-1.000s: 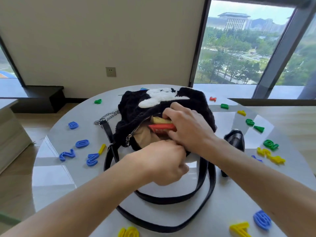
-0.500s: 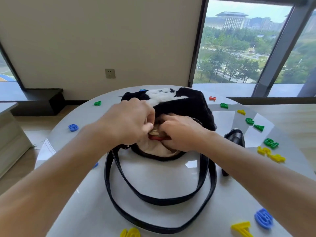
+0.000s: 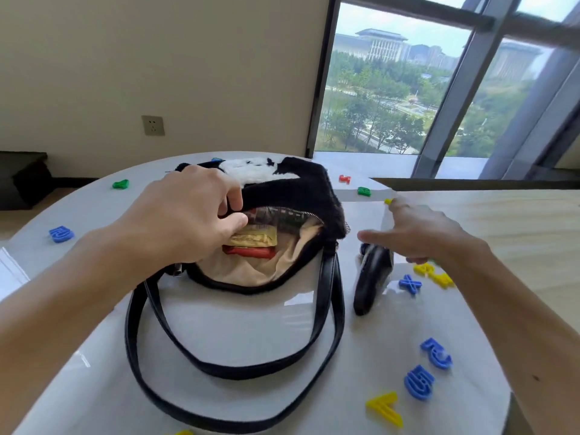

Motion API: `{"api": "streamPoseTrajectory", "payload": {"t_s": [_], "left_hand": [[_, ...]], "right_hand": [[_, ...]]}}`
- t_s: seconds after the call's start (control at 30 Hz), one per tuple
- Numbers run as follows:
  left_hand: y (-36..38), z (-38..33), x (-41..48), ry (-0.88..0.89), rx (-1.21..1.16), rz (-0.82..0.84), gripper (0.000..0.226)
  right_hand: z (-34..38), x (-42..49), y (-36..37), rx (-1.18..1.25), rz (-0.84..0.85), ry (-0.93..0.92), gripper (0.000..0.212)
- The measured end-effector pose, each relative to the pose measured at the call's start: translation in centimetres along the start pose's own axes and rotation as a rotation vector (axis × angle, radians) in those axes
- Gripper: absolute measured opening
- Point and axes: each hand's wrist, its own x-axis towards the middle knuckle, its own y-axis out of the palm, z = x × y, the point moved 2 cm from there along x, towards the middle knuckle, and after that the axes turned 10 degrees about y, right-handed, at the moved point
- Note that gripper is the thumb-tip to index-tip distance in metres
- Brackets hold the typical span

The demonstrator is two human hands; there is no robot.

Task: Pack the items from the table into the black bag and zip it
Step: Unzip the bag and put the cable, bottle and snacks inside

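The black fuzzy bag [image 3: 301, 189] with a white patch lies open at the table's middle, its beige lining showing. Inside lie a yellow packet [image 3: 254, 238] and a red packet [image 3: 251, 252]. My left hand [image 3: 185, 218] pinches the bag's upper rim and holds the mouth open. My right hand [image 3: 420, 230] hovers with spread fingers just above a glossy black object [image 3: 370, 277] lying right of the bag. The bag's black straps [image 3: 238, 372] loop toward me.
Coloured plastic letters and numbers are scattered on the round white table [image 3: 251, 328]: blue [image 3: 419, 383], yellow [image 3: 386, 408], green [image 3: 120, 184]. A wall with a socket [image 3: 153, 125] and a large window [image 3: 408, 89] stand behind.
My right hand has come out of the bag and moved right, over the black object. My left hand stays on the bag's rim, and the mouth gapes wider.
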Motion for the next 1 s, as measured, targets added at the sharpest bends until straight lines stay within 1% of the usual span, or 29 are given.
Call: {"api": "streamPoseTrajectory", "payload": {"t_s": [0.07, 0.1, 0.17, 0.3, 0.43, 0.53, 0.6, 0.67, 0.73, 0.83, 0.93, 1.0], "left_hand": [[0.3, 0.0, 0.0, -0.005, 0.038, 0.005, 0.014], [0.5, -0.1, 0.1, 0.001, 0.042, 0.017, 0.014], [1.0, -0.3, 0.1, 0.018, 0.037, 0.038, 0.014], [1.6, -0.4, 0.1, 0.024, 0.066, 0.024, 0.013], [1.7, -0.2, 0.4, 0.031, 0.124, 0.007, 0.011], [1.9, 0.3, 0.4, 0.047, 0.139, 0.018, 0.01], [2.2, 0.6, 0.3, 0.083, 0.168, 0.053, 0.01], [2.6, 0.7, 0.1, 0.117, 0.234, 0.09, 0.014], [2.9, 0.9, 0.0, 0.129, 0.34, 0.101, 0.021], [3.3, 1.5, 0.0, 0.09, 0.494, 0.083, 0.033], [3.4, 2.1, 0.1, 0.031, 0.519, 0.023, 0.042], [3.2, 2.4, 0.2, 0.003, 0.465, -0.037, 0.047]], "right_hand": [[-0.4, 0.4, 1.7, 0.017, 0.109, 0.021, 0.086], [-0.3, 0.7, 2.3, 0.031, 0.133, 0.02, 0.083], [0.0, 1.4, 3.2, 0.08, 0.142, 0.008, 0.073], [0.6, 2.7, 3.9, 0.191, 0.18, 0.012, 0.052], [0.2, 3.1, 3.7, 0.306, 0.265, -0.001, 0.044], [-0.5, 3.0, 2.5, 0.386, 0.208, -0.028, 0.04], [-1.0, 2.7, 0.7, 0.463, 0.114, -0.055, 0.04], [-1.4, 2.0, -1.5, 0.519, -0.022, -0.11, 0.045], [-1.3, 0.8, -3.7, 0.587, -0.157, -0.229, 0.051], [0.3, -2.3, -5.8, 0.773, -0.334, -0.54, 0.059], [3.2, -6.1, -5.8, 0.987, -0.386, -0.851, 0.062], [5.1, -7.7, -4.5, 1.046, -0.41, -0.979, 0.064]]}}
